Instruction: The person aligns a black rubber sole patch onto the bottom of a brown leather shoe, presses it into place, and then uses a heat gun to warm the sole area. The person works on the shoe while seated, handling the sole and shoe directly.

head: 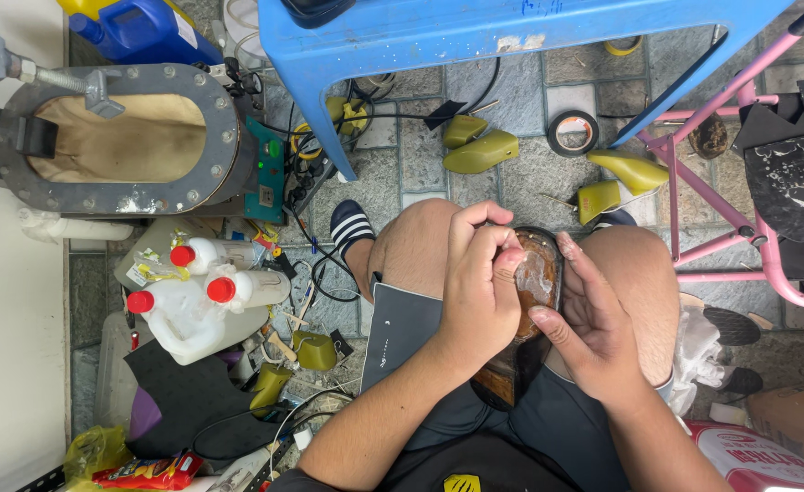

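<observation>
A brown shoe (522,353) rests sole-up between my knees, its sole glossy and partly covered by a thin clear film (537,278). My left hand (476,287) is curled over the front of the sole, fingertips pinched on the film's edge. My right hand (593,323) lies flat along the shoe's right side, fingers spread and steadying it. The shoe's lower part is hidden under my hands and shorts.
A blue plastic table (420,41) stands ahead, a pink metal frame (739,219) to the right. Olive-green shoe lasts (482,150) and a tape roll (573,133) lie on the tiled floor. White bottles with red caps (197,296), cables and a grey press machine (119,137) crowd the left.
</observation>
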